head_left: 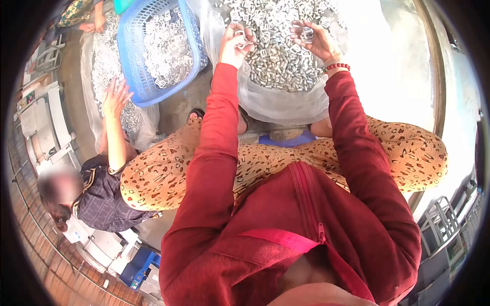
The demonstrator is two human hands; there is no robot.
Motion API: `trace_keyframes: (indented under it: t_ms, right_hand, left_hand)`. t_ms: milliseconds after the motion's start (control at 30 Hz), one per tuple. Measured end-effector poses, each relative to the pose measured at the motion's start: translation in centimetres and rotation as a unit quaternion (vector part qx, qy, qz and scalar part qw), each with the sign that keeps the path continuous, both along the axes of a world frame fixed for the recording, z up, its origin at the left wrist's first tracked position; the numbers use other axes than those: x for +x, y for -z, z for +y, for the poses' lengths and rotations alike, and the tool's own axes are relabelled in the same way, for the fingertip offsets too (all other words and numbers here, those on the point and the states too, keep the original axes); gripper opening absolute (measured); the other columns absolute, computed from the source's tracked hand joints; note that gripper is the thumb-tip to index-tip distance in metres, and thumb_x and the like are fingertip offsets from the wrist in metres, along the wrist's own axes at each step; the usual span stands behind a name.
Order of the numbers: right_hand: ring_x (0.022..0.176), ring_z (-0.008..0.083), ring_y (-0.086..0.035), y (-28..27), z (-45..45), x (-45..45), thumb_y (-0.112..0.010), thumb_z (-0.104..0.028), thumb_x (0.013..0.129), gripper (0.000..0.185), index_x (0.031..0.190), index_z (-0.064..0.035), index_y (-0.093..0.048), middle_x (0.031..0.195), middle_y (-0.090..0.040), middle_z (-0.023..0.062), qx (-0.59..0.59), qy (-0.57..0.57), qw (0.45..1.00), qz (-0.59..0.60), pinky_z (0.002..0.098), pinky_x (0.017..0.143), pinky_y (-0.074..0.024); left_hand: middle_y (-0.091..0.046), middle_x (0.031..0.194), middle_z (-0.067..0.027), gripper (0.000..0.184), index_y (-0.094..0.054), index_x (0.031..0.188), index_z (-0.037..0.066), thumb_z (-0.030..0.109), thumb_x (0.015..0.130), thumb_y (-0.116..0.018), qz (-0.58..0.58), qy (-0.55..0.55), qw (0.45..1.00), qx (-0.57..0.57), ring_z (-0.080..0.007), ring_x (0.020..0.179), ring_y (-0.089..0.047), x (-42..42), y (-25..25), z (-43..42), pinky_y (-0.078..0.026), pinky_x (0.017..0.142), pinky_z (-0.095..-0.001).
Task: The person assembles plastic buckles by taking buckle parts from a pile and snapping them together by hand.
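Left hand (pixel 232 52) pinching pale, loop-shaped buckles (pixel 244 45); right hand (pixel 321 44), loosely curled, cradling a shiny buckle (pixel 307 34)! Both over the glinting, nubbly pile (pixel 278 66) on crinkled, translucent plastic (pixel 286 108), near the latticed blue basket (pixel 133 76).

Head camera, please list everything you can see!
Basket: one, blue, top left
Pieces: countless, silvery, two piles
Buckles: countless, silvery, basket and middle pile
Plastic sheets: two, clear, under piles
Other people: two, dark or patterned clothes, left
Machines: several, pale, left
Brick-like surface: orange-brown, lower left
Sandals: two, dark, floor
Bracelet: one, red, right wrist
Jacket: one, dark red, middle
Trousers: pair, spotted tan, middle
Left hand: one, bare, top middle, holding buckle
Right hand: one, bare, over pile, holding buckle
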State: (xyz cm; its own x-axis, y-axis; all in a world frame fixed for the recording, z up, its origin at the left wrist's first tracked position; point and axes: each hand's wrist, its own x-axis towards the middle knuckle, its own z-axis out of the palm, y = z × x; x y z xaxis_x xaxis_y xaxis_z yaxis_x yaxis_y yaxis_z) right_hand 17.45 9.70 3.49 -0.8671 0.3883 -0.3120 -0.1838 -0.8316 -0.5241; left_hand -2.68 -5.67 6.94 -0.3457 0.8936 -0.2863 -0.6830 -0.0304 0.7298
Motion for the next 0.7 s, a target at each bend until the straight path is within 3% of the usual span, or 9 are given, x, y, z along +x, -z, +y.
trace_keyframes:
  t_ms: [100, 133, 233, 333, 467, 500, 600, 667, 700]
  right_hand:
    - [0.114, 0.0374, -0.041, -0.7, -0.3, -0.4, -0.045, -0.039, 0.086, 0.067, 0.131, 0.0027, -0.02, 0.127, -0.035, 0.0271, -0.018, -0.012, 0.996, 0.083, 0.0462, 0.095, -0.0363]
    - [0.115, 0.0391, -0.038, -1.0, -0.5, -0.3, -0.044, -0.04, 0.086, 0.068, 0.132, 0.0025, -0.018, 0.128, -0.033, 0.0275, -0.053, -0.007, 0.992, 0.11, 0.0478, 0.096, -0.0346]
    - [0.124, 0.0453, -0.018, -0.2, -0.4, -0.5, -0.041, -0.035, 0.088, 0.062, 0.132, 0.0012, -0.017, 0.135, -0.016, 0.0284, -0.197, 0.0, 0.956, 0.219, 0.0578, 0.098, -0.025]
    - [0.12, 0.0448, -0.028, -0.7, -0.6, -0.8, -0.043, -0.036, 0.086, 0.065, 0.132, 0.0005, -0.015, 0.131, -0.024, 0.0298, -0.129, 0.011, 0.971, 0.202, 0.0568, 0.097, -0.0271]
    - [0.119, 0.045, -0.029, -0.5, -0.5, -0.3, -0.043, -0.012, 0.082, 0.054, 0.129, 0.0023, -0.02, 0.132, -0.024, 0.0288, -0.127, 0.033, 0.979, 0.156, 0.0588, 0.094, -0.0301]
    - [0.116, 0.0424, -0.035, 0.0, -0.4, -0.5, -0.043, -0.011, 0.082, 0.049, 0.127, 0.0012, -0.027, 0.129, -0.03, 0.0258, -0.092, 0.048, 0.989, 0.109, 0.0567, 0.092, -0.0333]
    - [0.105, 0.0328, -0.048, 0.6, -0.6, -1.1, -0.047, -0.012, 0.082, 0.038, 0.119, -0.0019, -0.044, 0.119, -0.047, 0.0183, 0.103, 0.044, 0.99, -0.09, 0.0482, 0.085, -0.0414]
    - [0.098, 0.0241, -0.054, -0.1, -1.1, -1.1, -0.052, -0.015, 0.081, 0.035, 0.113, -0.0037, -0.053, 0.11, -0.056, 0.0152, 0.347, -0.028, 0.89, -0.293, 0.0395, 0.081, -0.0448]
    - [0.079, 0.0167, -0.06, 1.3, -1.1, -1.5, -0.056, -0.019, 0.079, 0.03, 0.106, -0.0066, -0.06, 0.089, -0.063, 0.015, 0.592, -0.021, 0.717, -0.367, 0.0309, 0.07, -0.0461]
  left_hand:
    - [-0.056, 0.075, -0.0053, 0.015, -0.057, 0.087, 0.008, 0.008, 0.072, -0.059, 0.006, 0.068, 0.996, -0.062, -0.0152, 0.065, -0.056, -1.0, 0.6, 0.5, -0.043, 0.048, -0.0236]
    - [-0.056, 0.075, -0.0059, 0.015, -0.058, 0.086, 0.008, 0.01, 0.071, -0.061, 0.174, 0.097, 0.972, -0.126, -0.0165, 0.065, -0.056, -0.7, 1.0, 0.6, -0.044, 0.049, -0.0255]
    - [-0.057, 0.075, -0.0088, 0.019, -0.059, 0.081, 0.006, 0.017, 0.068, -0.068, 0.563, 0.146, 0.777, -0.24, -0.0221, 0.065, -0.056, 1.2, 3.8, 0.6, -0.044, 0.056, -0.0325]
    - [-0.057, 0.072, -0.0131, 0.027, -0.057, 0.075, 0.004, 0.022, 0.062, -0.072, 0.689, 0.11, 0.684, -0.212, -0.0307, 0.065, -0.055, 2.4, 6.4, 0.0, -0.043, 0.064, -0.0402]
    - [-0.054, 0.074, -0.0063, 0.019, -0.05, 0.071, 0.003, 0.014, 0.07, -0.066, 0.491, 0.116, 0.843, -0.188, -0.022, 0.065, -0.057, 1.7, 4.2, 1.1, -0.043, 0.05, -0.0331]
    - [-0.052, 0.073, -0.0043, 0.012, -0.049, 0.075, 0.009, 0.007, 0.071, -0.06, 0.225, 0.142, 0.949, -0.171, -0.0177, 0.065, -0.054, 0.6, 3.5, 1.3, -0.043, 0.047, -0.0267]
    - [-0.053, 0.076, -0.0058, 0.012, -0.048, 0.078, 0.011, 0.003, 0.073, -0.055, 0.008, 0.018, 0.999, -0.025, -0.017, 0.066, -0.054, 1.2, -0.9, 2.0, -0.042, 0.044, -0.0215]
    - [-0.053, 0.078, -0.0055, 0.011, -0.051, 0.084, 0.009, 0.002, 0.075, -0.052, -0.055, 0.026, 0.998, -0.01, -0.0147, 0.064, -0.052, 1.6, -2.5, 2.2, -0.038, 0.042, -0.0191]
    - [-0.053, 0.078, -0.0055, 0.012, -0.052, 0.086, 0.008, 0.003, 0.075, -0.053, -0.06, 0.047, 0.997, -0.017, -0.0138, 0.063, -0.052, 1.6, -2.5, 2.3, -0.037, 0.041, -0.0186]
